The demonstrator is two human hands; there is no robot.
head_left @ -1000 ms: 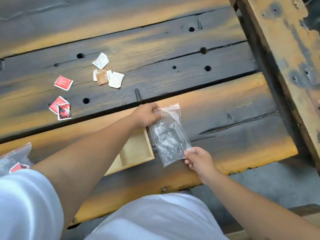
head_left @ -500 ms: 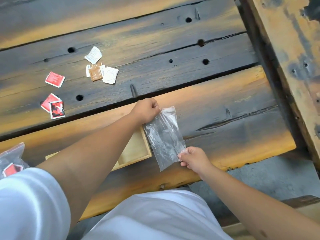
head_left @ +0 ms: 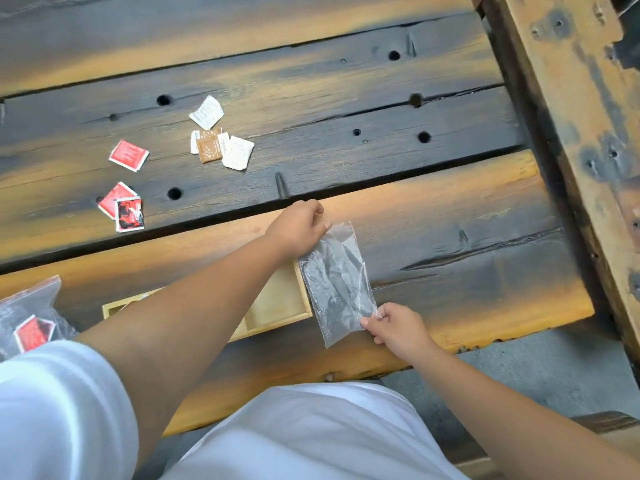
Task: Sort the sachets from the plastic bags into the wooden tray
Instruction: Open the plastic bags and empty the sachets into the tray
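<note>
A clear plastic bag point(head_left: 336, 282) lies stretched on the plank just right of the wooden tray point(head_left: 277, 306). My left hand point(head_left: 298, 230) grips the bag's far end, and my right hand point(head_left: 394, 327) pinches its near corner. The bag looks empty. My left forearm hides most of the tray. Loose sachets lie on the far planks: three red ones point(head_left: 129, 155) point(head_left: 116, 199) point(head_left: 130, 214), white ones point(head_left: 207, 111) point(head_left: 238, 152) and a brown one point(head_left: 209, 150). A second plastic bag point(head_left: 29, 313) at the left edge holds a red sachet point(head_left: 34, 333).
The bench is made of dark, worn planks with bolt holes and gaps. A thick wooden beam point(head_left: 571, 116) runs along the right side. The bench's near edge drops to a grey floor point(head_left: 536, 375) at the lower right.
The bag has been pulled flatter and lies lower on the plank beside the tray. Both hands keep their hold on its two ends. The view has shifted a little.
</note>
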